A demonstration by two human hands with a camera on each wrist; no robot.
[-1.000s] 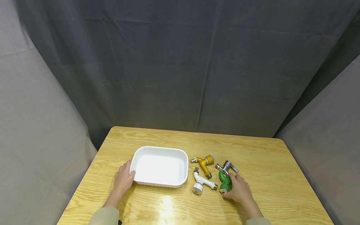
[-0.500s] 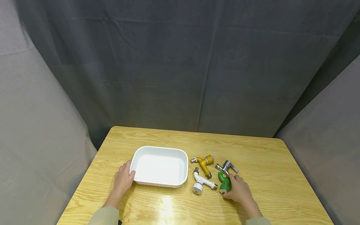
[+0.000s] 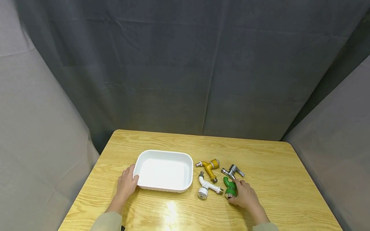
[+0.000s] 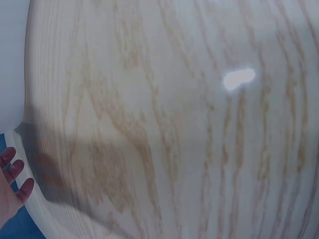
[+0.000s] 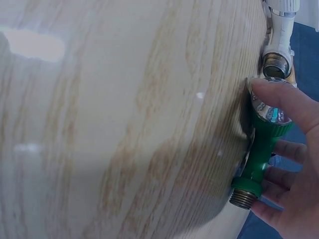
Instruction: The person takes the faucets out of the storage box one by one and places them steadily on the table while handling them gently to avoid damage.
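A white rectangular tray (image 3: 164, 171) stands left of centre on the wooden table. My left hand (image 3: 127, 182) grips its left side, thumb over the rim and fingers along the outer wall; in the left wrist view, fingertips (image 4: 15, 172) show below the tray wall (image 4: 11, 64). My right hand (image 3: 245, 194) holds a green tap (image 3: 230, 189). In the right wrist view, the thumb lies on the tap's round, chrome-capped knob (image 5: 271, 112), and the fingers are behind its green body (image 5: 259, 159). The threaded end points toward the lower left there.
Left of the green tap lies a white tap (image 3: 208, 186), with a yellow tap (image 3: 210, 168) behind it. A chrome lever tap (image 3: 232, 172) lies just beyond the right fingertips. Dark grey cloth (image 3: 185, 80) hangs behind the table; paler cloth flanks both sides.
The green tap's curved spout has shifted slightly left and toward me, with the right hand still on it. The left hand and tray hold their place.
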